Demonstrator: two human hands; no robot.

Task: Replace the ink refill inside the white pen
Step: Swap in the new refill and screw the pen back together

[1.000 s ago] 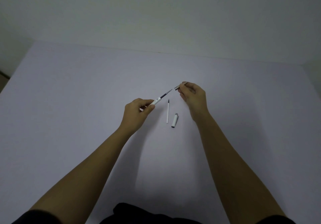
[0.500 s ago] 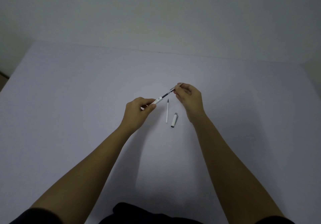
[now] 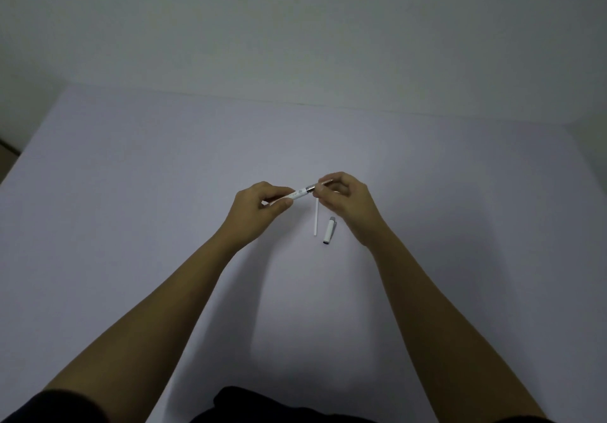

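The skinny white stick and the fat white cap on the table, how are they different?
The refill is long and very thin; the pen cap is shorter and thicker. The refill's far end is hidden behind the right hand; the cap lies fully in view, with a grey end. Both are white and lie on the table.

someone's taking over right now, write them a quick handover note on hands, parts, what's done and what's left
Left hand: closed on the white pen barrel, held above the table.
Right hand: pinching the silver tip section at the barrel's front end; no gap shows between them, though whether it is screwed tight cannot be told.
On the table: a loose refill and the pen cap, side by side, apart, just below the hands.
Done: cap off, a refill appears to be in the barrel.
Left: confirm the tip is tight, then recap the pen.
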